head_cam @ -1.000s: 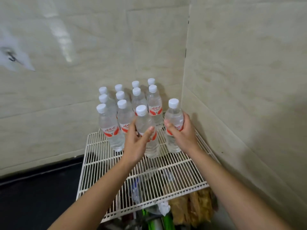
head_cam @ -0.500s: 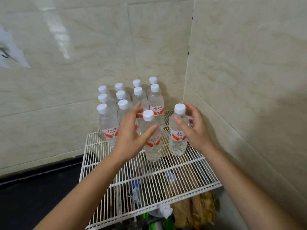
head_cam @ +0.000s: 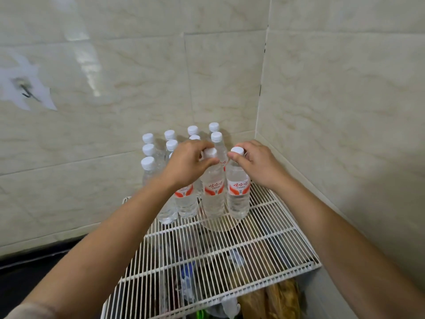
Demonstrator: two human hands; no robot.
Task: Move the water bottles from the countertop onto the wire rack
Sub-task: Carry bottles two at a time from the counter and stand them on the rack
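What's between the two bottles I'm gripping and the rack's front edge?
Nothing: bare wire rack from left-hand bottle and right-hand bottle forward, per head view.

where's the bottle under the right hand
In the head view the bottle stands on the wire rack at the right end of the front row, beside the neighbouring bottle that the left hand grips, nearest the right wall.
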